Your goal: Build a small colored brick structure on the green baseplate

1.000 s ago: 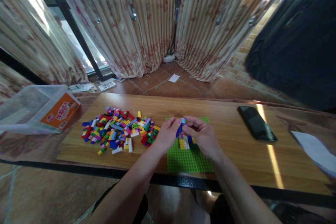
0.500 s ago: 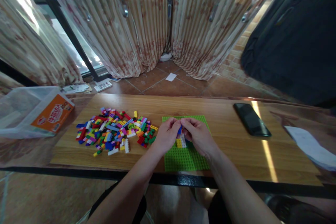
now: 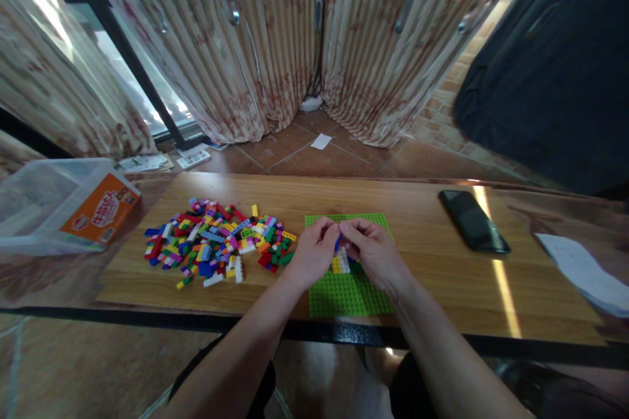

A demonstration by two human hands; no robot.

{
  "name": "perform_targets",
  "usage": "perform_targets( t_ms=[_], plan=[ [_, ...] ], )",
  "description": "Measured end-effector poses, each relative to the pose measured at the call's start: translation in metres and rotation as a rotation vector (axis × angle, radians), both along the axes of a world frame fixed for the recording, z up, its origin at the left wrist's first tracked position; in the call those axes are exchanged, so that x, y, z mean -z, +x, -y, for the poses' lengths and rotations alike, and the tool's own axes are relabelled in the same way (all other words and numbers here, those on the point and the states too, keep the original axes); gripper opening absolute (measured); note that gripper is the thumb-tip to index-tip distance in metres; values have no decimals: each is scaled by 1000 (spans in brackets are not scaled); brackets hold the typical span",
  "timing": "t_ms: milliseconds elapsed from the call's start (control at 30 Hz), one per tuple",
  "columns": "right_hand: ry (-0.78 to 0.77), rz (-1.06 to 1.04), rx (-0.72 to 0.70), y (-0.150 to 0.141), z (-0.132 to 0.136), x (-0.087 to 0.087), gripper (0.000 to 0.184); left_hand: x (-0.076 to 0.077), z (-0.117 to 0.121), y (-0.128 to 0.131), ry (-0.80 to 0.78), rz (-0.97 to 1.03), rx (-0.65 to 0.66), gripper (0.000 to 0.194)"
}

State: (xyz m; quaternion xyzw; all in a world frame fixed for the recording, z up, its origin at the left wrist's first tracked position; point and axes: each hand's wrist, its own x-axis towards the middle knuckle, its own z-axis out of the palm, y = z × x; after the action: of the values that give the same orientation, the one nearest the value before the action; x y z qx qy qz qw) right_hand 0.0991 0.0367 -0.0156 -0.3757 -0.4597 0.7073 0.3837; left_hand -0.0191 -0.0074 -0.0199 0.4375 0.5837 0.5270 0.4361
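Green baseplate (image 3: pixel 344 301) lies on the bench (image 3: pixel 422 209). Above its yellow brick (image 3: pixel 336 266) and white brick (image 3: pixel 344 262), left hand (image 3: pixel 314 252) and right hand (image 3: pixel 376 252) meet, apparently pinching a blue brick (image 3: pixel 338 243); seating unclear. Current step: two-handed handling. Adjustment calls for opposed fingertip pressure.

A flat, square green baseplate (image 3: pixel 333 296) lies studs up, just below and right of the frame's centre. Yellow (image 3: pixel 336 266) and white bricks (image 3: pixel 344 263) sit side by side on it; above them in the picture shows a blue brick (image 3: pixel 338 243) (mostly hidden, its tilt unclear).
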Motion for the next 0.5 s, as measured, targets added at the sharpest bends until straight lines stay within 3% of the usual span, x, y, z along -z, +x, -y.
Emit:
perform_targets(
  t_ms=[300, 500],
  plan=[
    [-71, -120, -26, -5, 2, -5, 27, -10, 4, -1, 38, 177, -12, 23],
    [-158, -163, -41, -7, 1, -7, 25, -13, 7, -11, -52, 199, 17, 18]
  ],
)
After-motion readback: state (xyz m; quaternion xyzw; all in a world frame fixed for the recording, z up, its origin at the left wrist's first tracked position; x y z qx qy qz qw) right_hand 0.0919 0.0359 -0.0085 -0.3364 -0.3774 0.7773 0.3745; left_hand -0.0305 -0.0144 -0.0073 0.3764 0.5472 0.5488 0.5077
